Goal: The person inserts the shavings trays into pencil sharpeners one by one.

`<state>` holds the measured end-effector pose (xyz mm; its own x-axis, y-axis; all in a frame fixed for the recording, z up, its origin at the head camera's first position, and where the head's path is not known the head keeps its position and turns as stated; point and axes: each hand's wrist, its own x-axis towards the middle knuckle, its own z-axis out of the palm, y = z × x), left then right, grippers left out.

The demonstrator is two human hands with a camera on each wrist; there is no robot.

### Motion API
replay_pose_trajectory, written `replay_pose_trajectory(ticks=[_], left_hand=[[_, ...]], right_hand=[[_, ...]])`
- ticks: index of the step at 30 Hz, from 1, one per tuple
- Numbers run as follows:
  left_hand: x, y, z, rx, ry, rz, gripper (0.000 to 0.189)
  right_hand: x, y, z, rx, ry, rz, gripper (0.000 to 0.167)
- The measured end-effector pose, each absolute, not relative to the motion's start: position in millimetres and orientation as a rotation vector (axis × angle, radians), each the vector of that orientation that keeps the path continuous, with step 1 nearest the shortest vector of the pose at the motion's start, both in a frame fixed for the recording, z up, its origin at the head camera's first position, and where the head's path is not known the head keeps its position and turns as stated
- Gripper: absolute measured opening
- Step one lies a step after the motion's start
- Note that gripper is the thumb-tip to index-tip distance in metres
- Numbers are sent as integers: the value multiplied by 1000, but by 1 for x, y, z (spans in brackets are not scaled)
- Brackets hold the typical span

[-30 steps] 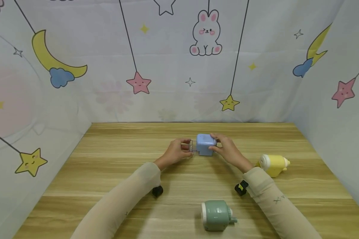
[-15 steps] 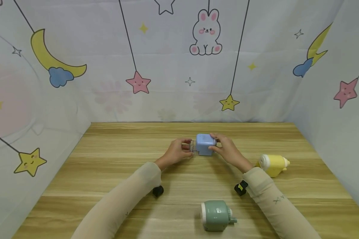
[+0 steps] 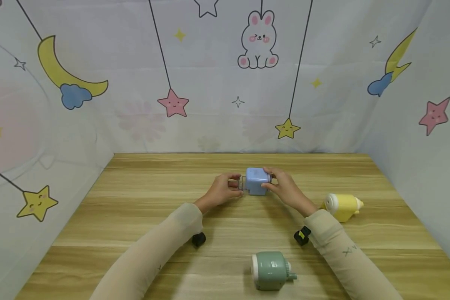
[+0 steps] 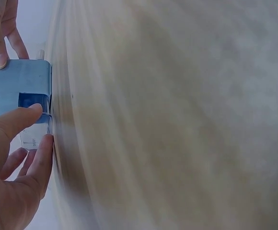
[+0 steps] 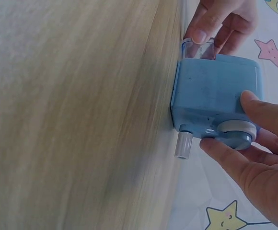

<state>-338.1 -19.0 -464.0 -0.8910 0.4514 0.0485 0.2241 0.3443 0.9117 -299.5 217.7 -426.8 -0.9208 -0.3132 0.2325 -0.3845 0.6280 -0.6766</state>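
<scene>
A light blue crank pencil sharpener (image 3: 257, 179) stands on the table, in front of both arms. From its left side sticks a clear drawer (image 4: 32, 137), partly out of the body. My left hand (image 3: 222, 188) pinches this drawer between thumb and fingers. On the other side, my right hand (image 3: 288, 191) grips the blue body, thumb on one face and fingers around the crank end. The right wrist view shows the crank's round pale collar (image 5: 237, 126) and a short whitish handle knob (image 5: 183, 145).
A yellow pencil sharpener (image 3: 344, 207) stands right of my right wrist. Nearer the front edge is a green pencil sharpener (image 3: 271, 271), its handle pointing right. Beyond the wooden table (image 3: 165, 166) hangs a white patterned cloth (image 3: 210, 75), which also closes off both sides.
My left hand and the clear drawer have edged very slightly right, toward the blue body. The right hand and the other sharpeners look the same.
</scene>
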Motion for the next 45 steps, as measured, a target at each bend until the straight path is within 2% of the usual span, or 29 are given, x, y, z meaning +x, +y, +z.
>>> replay_pose_trajectory(ticks=[45], left_hand=[[-345, -11, -464, 686, 2400, 1536, 60]], right_hand=[[-301, 217, -429, 596, -2727, 1120, 55]])
